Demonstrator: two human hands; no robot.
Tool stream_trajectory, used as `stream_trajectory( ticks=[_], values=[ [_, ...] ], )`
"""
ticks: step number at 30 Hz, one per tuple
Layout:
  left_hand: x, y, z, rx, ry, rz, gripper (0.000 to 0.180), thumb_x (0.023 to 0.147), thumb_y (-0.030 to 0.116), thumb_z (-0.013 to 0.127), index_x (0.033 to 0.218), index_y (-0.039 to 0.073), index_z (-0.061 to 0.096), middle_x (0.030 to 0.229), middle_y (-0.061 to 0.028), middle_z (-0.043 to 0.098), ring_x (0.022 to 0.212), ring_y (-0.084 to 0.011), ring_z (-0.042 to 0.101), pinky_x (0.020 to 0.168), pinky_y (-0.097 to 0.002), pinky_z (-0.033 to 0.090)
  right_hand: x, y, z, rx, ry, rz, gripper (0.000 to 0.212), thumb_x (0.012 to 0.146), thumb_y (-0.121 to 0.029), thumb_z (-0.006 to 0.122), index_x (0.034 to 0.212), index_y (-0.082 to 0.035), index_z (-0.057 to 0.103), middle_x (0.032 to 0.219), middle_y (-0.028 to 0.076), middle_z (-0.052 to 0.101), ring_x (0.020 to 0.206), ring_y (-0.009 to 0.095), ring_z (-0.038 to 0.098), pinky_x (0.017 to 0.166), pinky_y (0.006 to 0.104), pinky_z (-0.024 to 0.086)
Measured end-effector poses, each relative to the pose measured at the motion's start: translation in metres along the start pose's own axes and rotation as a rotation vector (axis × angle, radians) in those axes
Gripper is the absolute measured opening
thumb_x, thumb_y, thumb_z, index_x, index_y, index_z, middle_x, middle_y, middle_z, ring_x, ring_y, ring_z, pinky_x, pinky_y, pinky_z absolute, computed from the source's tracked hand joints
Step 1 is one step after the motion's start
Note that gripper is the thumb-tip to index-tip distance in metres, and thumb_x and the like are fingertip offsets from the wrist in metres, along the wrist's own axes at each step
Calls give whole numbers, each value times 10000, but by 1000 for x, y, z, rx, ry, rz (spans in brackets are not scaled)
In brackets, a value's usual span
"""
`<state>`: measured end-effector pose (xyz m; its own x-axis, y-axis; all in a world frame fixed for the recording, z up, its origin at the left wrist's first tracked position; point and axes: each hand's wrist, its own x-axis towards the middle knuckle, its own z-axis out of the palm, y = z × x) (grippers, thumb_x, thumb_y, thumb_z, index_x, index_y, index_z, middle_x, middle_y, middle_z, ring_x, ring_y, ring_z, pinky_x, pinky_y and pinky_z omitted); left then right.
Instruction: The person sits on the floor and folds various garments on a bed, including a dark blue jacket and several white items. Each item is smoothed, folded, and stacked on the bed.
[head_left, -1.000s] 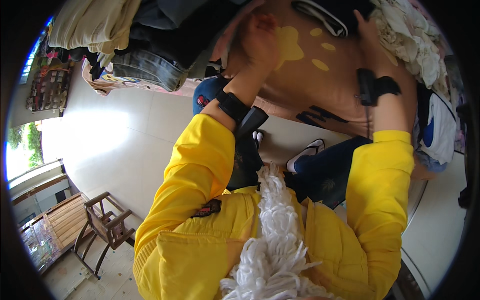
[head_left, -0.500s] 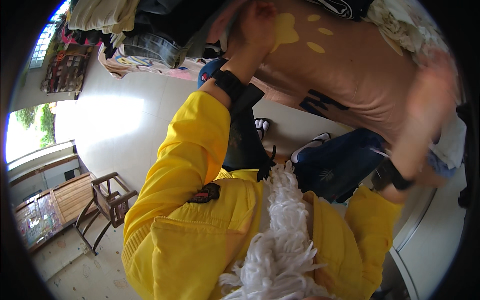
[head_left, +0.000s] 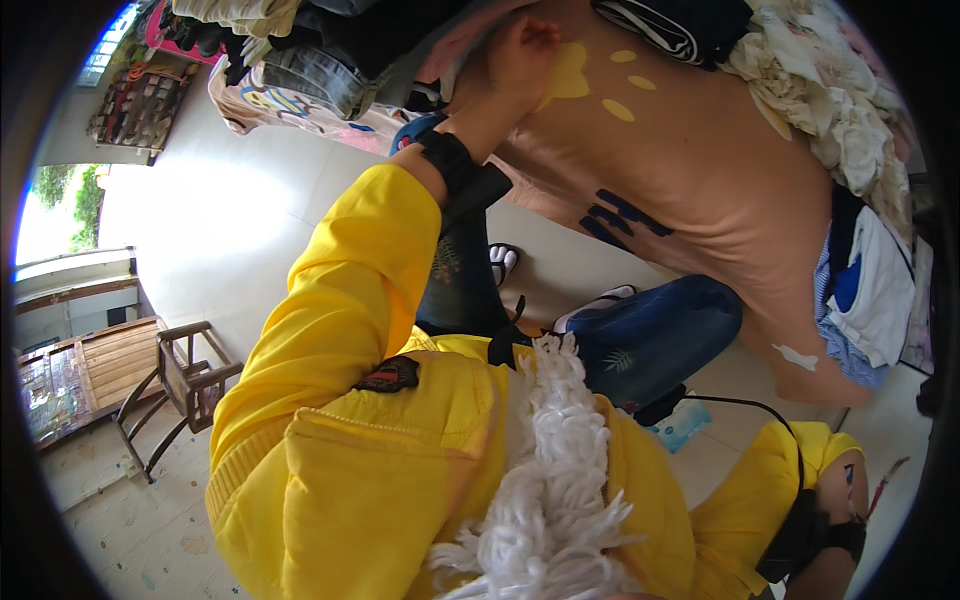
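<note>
My left hand [head_left: 522,58] is over the brown cloth [head_left: 690,150] spread in front of me, beside a yellow paw-shaped print. Its fingers are loosely bent and slightly apart, and I see nothing held in them. To its left is a stack of folded clothes [head_left: 345,75], with grey denim and dark garments. My right arm swings down to the lower right, its yellow sleeve [head_left: 750,500] pushed up. A black strap is round that wrist; the fingers lie beyond the lower edge of the picture.
A folded dark garment [head_left: 680,25] lies at the far side, with crumpled cream clothes [head_left: 830,110] to its right. White and blue clothes [head_left: 875,290] are at the cloth's right end. A wooden chair [head_left: 195,375] stands left. A light-blue packet [head_left: 682,425] lies near my knee.
My right hand has left the clothes at the right and dropped toward the lower right, out of the picture. My left hand stays near the same part of the brown cloth.
</note>
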<state>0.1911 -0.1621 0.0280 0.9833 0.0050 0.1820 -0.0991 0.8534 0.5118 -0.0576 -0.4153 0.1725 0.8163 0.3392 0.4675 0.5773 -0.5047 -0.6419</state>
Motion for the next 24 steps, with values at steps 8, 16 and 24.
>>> stream_trajectory(
  ticks=[8, 16, 24],
  values=[
    [-9, 7, 19, 38, 97, 7, 191, 951, 200, 560, 913, 15, 529, 927, -125, 560, 907, -251, 567, 850, -361, 490, 2, 10, -2, -62, 7, 2, 191, 948, -131, 539, 1111, -55, 601, 1059, 83, 639, 968, 185, 614, 807, 305, 494],
    [-13, 10, 19, 30, 80, -38, 207, 954, 212, 565, 885, 17, 547, 904, -119, 575, 895, -242, 568, 846, -341, 480, 5, 16, -10, -87, 38, 13, 168, 935, -122, 553, 1080, -56, 605, 1027, 80, 640, 937, 184, 619, 785, 301, 495],
    [-12, 13, 20, 5, 49, -80, 182, 941, 191, 576, 847, 36, 566, 895, -107, 591, 881, -230, 580, 834, -333, 477, 7, 18, -19, -124, 69, 11, 145, 923, -114, 568, 1050, -56, 609, 995, 77, 641, 907, 183, 623, 763, 297, 496]
  ],
)
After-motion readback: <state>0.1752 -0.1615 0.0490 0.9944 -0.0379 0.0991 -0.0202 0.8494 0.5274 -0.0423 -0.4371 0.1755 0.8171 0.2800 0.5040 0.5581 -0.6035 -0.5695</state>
